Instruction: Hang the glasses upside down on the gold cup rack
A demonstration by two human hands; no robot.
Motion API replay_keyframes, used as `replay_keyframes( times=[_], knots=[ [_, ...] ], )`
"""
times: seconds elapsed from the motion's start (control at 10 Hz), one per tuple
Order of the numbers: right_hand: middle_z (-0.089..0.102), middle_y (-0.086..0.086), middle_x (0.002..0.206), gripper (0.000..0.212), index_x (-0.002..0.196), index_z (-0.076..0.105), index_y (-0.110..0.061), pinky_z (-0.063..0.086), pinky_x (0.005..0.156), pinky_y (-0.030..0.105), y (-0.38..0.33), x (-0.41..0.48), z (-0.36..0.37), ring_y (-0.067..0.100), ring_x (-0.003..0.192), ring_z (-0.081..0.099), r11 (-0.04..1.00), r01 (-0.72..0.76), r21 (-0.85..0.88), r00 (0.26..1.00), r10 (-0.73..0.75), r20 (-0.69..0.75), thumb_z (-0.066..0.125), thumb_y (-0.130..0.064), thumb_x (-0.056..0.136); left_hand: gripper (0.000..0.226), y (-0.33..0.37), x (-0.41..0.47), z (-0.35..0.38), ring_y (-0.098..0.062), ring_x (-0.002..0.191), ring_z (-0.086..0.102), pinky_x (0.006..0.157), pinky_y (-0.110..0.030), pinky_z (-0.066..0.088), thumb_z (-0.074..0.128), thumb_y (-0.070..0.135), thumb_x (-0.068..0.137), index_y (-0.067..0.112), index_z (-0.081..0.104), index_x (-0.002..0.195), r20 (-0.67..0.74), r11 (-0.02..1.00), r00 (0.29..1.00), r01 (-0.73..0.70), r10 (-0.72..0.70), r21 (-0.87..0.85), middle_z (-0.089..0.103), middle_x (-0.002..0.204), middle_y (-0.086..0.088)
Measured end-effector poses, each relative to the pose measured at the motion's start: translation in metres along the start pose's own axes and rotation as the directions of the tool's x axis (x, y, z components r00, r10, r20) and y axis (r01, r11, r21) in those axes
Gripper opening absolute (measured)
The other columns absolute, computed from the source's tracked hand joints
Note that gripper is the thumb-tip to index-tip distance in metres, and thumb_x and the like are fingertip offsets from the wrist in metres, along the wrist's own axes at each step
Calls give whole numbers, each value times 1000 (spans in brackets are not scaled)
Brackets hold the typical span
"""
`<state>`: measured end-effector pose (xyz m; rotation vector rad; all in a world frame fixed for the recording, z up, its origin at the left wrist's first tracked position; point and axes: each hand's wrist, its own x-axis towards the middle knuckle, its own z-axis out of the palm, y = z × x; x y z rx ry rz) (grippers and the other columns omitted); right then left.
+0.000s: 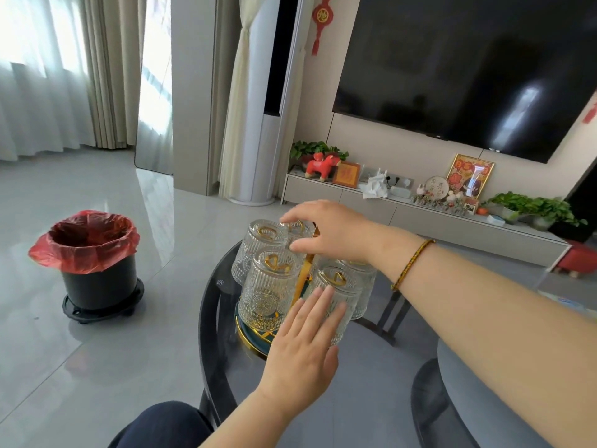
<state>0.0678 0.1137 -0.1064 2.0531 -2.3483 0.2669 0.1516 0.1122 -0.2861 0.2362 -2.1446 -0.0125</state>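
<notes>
Five ribbed clear glasses already hang mouth-down on the gold cup rack, which stands on a round teal-and-gold base on the dark glass worktop; gold hooks show through the upturned bottoms. The step in hand looks like seating the last one at the far side. The right hand reaches over the rack with its grip closing around the far glass, forefinger across its top and thumb low on its near side, though whether it presses or merely touches cannot be told. The left hand is open, fingers spread flat, its fingertips at the side of the nearest glass — steadying it, not holding it. To finish well, I would lower the far glass straight down over its prong until it hangs by its own weight, then open the fingers slowly and lift the hand up and away, not sideways, since the neighbours crowd close and ribbed glass knocks loudly. The flat left palm should keep light contact on the near glass so the light rack does not rock — a push there could tip the whole stand toward the worktop edge. A sixth glass, if any, is hidden behind the right forearm.
</notes>
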Motion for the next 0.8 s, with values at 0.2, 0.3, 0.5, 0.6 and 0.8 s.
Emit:
replay_keyframes(
  times=[0.2, 0.3, 0.5, 0.6, 0.8],
  knots=[
    [42, -10, 122, 48, 128, 39, -23, 25, 94, 23, 38, -64, 33, 3, 114, 33, 908, -105, 406, 846, 296, -443, 56, -26, 83, 46, -4, -6, -9, -26, 122, 31, 104, -36, 23, 51, 25, 74, 14, 41, 118, -164, 959, 959, 195, -230, -207, 37, 131, -8],
    [40, -1, 128, 51, 130, 34, -18, 31, 95, 25, 55, -94, 80, 11, 114, 39, 686, -164, 709, 676, 602, -425, 56, -20, 84, 66, -8, -9, -11, -26, 127, 24, 106, -47, 21, 68, 20, 71, 15, 33, 126, -173, 864, 866, 410, -469, -290, 26, 141, -8],
    [36, 8, 142, 50, 133, 29, -13, 31, 100, 30, 53, -118, 165, 18, 124, 39, 434, -346, 832, 647, 753, -124, 50, -17, 88, 95, -10, -23, -1, -8, 131, 2, 106, -34, 13, 72, 23, 70, 29, 1, 132, 47, 637, 714, 650, -698, -415, 4, 146, 3],
    [22, 7, 150, 54, 138, 19, -13, 18, 110, 30, 48, -128, 199, 20, 137, 20, 577, -594, 561, 673, 738, -46, 43, -25, 90, 91, -9, -39, 3, -10, 135, 3, 109, -30, 7, 67, 24, 75, 12, 4, 140, 130, 587, 650, 741, -749, -326, 8, 152, -11],
    [22, 3, 151, 53, 138, 21, -18, 11, 113, 28, 45, -139, 215, 17, 139, 15, 716, -608, 343, 740, 668, -84, 39, -33, 91, 70, -5, -48, 3, -39, 122, 40, 105, -52, 27, 68, 19, 73, -1, 32, 129, 207, 613, 622, 782, -755, -113, 45, 131, -24]
  ],
)
